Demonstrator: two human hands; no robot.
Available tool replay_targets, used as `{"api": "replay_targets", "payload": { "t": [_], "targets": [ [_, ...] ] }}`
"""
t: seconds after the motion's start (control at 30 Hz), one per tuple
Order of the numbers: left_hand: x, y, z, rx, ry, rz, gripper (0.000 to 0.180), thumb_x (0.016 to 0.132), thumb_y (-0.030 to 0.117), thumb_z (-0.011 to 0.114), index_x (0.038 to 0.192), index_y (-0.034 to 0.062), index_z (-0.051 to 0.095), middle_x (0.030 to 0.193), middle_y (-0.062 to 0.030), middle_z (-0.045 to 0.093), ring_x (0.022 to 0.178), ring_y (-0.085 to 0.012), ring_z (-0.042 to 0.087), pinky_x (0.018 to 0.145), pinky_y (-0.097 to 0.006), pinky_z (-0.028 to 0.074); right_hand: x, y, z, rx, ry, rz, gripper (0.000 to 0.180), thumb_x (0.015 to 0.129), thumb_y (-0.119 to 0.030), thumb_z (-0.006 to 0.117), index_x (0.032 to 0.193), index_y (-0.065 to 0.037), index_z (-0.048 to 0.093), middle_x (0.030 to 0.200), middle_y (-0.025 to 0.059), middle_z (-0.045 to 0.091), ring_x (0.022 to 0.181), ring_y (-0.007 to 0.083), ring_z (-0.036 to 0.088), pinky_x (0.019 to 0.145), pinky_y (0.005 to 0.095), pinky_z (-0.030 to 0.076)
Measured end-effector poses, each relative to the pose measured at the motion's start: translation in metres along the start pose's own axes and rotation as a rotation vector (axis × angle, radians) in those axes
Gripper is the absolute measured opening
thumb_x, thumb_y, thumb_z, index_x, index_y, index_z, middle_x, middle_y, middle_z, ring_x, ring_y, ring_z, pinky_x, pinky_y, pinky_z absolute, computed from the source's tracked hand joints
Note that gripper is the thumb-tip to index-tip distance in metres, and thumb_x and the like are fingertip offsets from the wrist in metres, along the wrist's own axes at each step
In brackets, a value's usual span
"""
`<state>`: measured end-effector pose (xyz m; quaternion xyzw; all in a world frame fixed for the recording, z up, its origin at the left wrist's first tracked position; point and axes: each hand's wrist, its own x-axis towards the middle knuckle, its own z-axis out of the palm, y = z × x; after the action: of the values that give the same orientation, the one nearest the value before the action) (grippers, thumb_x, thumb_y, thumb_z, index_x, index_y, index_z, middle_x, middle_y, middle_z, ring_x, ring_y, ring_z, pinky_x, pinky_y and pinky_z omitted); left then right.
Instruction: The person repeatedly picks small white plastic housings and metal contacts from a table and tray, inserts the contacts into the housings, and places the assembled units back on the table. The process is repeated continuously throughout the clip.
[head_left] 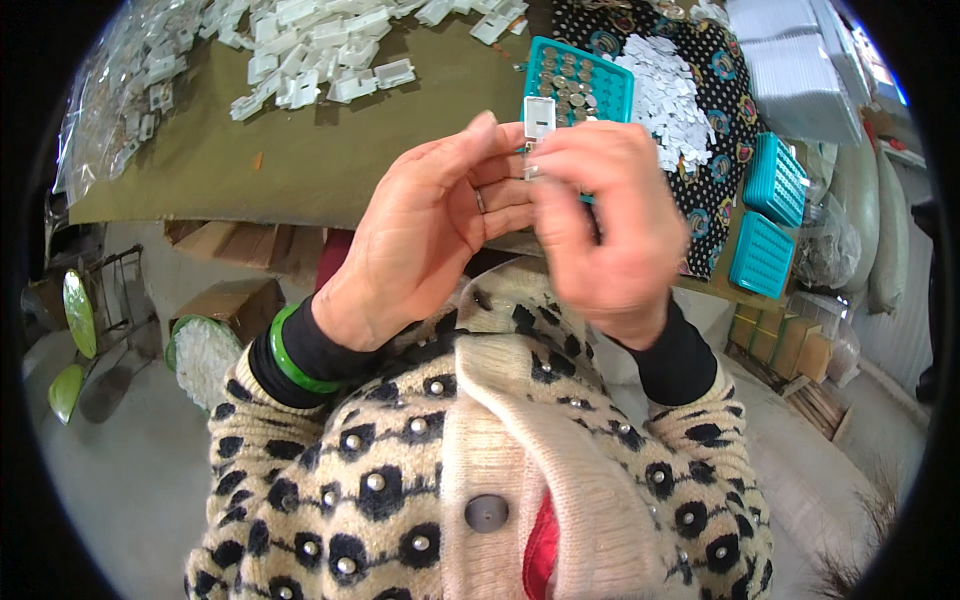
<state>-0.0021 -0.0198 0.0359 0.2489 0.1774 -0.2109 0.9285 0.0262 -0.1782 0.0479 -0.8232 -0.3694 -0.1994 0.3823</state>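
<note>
Both my hands are raised close to the camera, over the near edge of a green-brown table (300,160). Between their fingertips is a small white plastic case (538,122) with a clear window, held upright. My left hand (430,225) pinches it from the left, a ring on one finger and a green bangle (290,360) at the wrist. My right hand (605,215) grips its lower part from the right and is slightly blurred. The lower half of the case is hidden behind my fingers.
A heap of white plastic cases (310,50) lies at the table's far side, with a clear bag of them (120,90) on the left. A teal basket of small round metal parts (585,80) and a pile of white paper tags (665,95) sit behind my hands. More teal baskets (765,220) stand at the right.
</note>
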Motion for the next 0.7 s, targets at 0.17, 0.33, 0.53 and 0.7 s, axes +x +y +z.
{"api": "replay_targets", "payload": {
  "t": [0.17, 0.33, 0.53, 0.7],
  "targets": [
    [-0.004, -0.001, -0.008, 0.114, -0.036, 0.059, 0.032, 0.097, 0.008, 0.055, 0.126, -0.0071, 0.053, 0.112, -0.0176, 0.066, 0.094, -0.025, 0.069, 0.083, -0.033, 0.058, -0.005, 0.004, -0.027, 0.83, 0.155, 0.777, 0.014, 0.094, -0.003, 0.059, 0.106, 0.004, 0.061, 0.09, 0.0096, 0.066, 0.078, 0.0123, 0.062, 0.074, 0.0252, 0.052],
    [-0.012, -0.005, -0.01, 0.327, -0.085, 0.216, 0.036, 0.095, 0.005, 0.058, 0.129, -0.0046, 0.053, 0.116, -0.0187, 0.066, 0.092, -0.0202, 0.069, 0.082, -0.032, 0.058, -0.011, 0.008, -0.03, 1.225, 0.04, 1.019, 0.021, 0.092, -0.005, 0.062, 0.11, 0.006, 0.061, 0.088, 0.0105, 0.065, 0.073, 0.0141, 0.061, 0.069, 0.0256, 0.05],
    [-0.01, -0.004, -0.012, 0.276, -0.052, 0.134, 0.035, 0.094, 0.005, 0.059, 0.127, -0.0055, 0.055, 0.116, -0.0176, 0.066, 0.09, -0.019, 0.069, 0.08, -0.032, 0.059, -0.016, 0.006, -0.018, 1.13, 0.051, 1.013, 0.015, 0.093, -0.004, 0.062, 0.104, 0.006, 0.062, 0.088, 0.0099, 0.065, 0.072, 0.0133, 0.06, 0.067, 0.0246, 0.05],
    [-0.009, -0.006, -0.012, 0.203, -0.046, 0.102, 0.034, 0.095, 0.004, 0.058, 0.127, -0.0054, 0.055, 0.114, -0.0174, 0.067, 0.089, -0.0191, 0.069, 0.081, -0.032, 0.06, -0.016, -0.001, -0.011, 0.935, 0.071, 0.929, 0.011, 0.094, -0.004, 0.06, 0.101, 0.005, 0.061, 0.088, 0.008, 0.065, 0.072, 0.0098, 0.059, 0.069, 0.0219, 0.049]
  ]
}}
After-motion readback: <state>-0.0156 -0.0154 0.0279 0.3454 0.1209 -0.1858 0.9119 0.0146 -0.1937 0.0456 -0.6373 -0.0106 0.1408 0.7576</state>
